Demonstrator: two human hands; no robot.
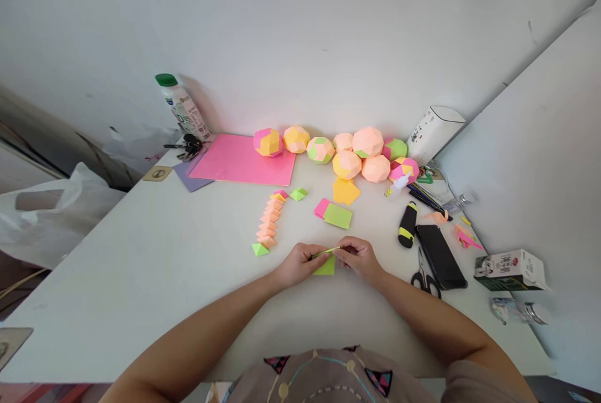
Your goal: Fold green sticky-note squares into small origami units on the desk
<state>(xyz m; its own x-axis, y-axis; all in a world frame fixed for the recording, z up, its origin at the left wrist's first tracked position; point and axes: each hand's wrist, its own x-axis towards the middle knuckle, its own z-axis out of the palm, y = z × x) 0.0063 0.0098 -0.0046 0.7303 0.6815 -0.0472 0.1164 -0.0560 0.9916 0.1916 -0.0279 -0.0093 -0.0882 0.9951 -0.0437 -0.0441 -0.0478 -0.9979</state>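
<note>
Between my two hands is a small folded piece of green paper (331, 250), pinched at both ends. My left hand (300, 265) is closed on its left end, and my right hand (360, 258) grips the right end with thumb and fingers. Under them a flat green paper (325, 266) lies on the table, partly covered by my fingers. Just beyond sit a green paper stack (338, 216) and a pink one (322, 208). To the left runs a row of folded peach paper pieces (268, 221), with green pieces (298, 194) at its ends.
Several faceted paper balls (369, 142) line the wall, one on a pink board (239, 165). On the right are scissors (425, 278), a phone (441, 256), a black-and-yellow cutter (407, 225), a glue bottle (399, 183) and a milk carton (511, 270). A white bottle (185, 109) stands back left.
</note>
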